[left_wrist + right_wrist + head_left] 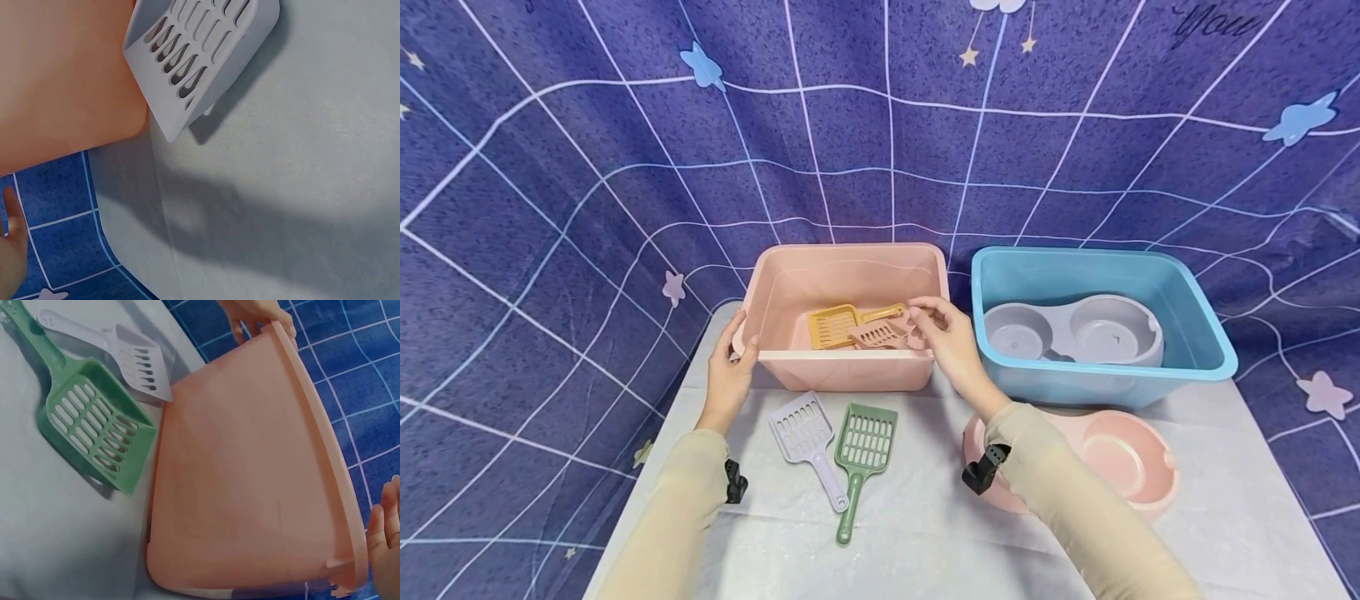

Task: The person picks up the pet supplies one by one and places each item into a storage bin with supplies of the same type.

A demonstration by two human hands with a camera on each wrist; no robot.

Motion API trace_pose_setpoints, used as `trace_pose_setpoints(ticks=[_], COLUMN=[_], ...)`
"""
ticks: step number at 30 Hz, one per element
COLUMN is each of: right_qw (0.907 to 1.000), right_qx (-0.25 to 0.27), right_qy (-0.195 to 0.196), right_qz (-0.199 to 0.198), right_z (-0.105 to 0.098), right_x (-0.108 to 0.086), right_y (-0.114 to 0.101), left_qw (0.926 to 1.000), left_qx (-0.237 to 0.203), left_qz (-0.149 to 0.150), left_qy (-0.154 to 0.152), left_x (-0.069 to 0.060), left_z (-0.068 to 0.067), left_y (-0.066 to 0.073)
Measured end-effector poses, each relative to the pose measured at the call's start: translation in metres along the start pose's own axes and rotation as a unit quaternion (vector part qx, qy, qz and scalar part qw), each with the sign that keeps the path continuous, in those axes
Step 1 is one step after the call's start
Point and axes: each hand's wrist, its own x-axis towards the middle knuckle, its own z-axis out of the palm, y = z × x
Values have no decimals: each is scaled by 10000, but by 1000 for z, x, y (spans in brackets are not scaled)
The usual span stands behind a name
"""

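The fingers of my left hand [728, 379] grip the left rim of the pink rectangular plastic bin [850, 372]. My right hand [953, 343] reaches over the bin's right front edge, fingers loosely bent; I cannot tell whether they hold the pink slotted plastic scoop [880, 335] inside, beside the yellow slotted plastic scoop [832, 327].

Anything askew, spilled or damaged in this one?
No spill or damage shows. Just mildly untidy: the pink scoop and yellow scoop lie at different angles inside the pink bin, as do the purple scoop and green scoop outside it.
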Motion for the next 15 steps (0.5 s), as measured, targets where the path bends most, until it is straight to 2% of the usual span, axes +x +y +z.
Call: trace_pose_setpoints(ticks=[2, 6, 15], right_qw=[9999, 9998, 9997], right_qx=[67, 140, 236], right_qy=[0, -72, -90], right_qz=[-108, -77, 3], right_z=[0, 0, 0], right_x=[0, -3, -16], right_y=[3, -1, -11], left_qw=[10000, 9999, 9999], left_qx=[-35, -97, -72], left_qz=[13, -2, -56], left_qy=[9, -71, -47], left_x=[1, -7, -8], left_z=[0, 0, 0], left_y=[-2, 19, 22])
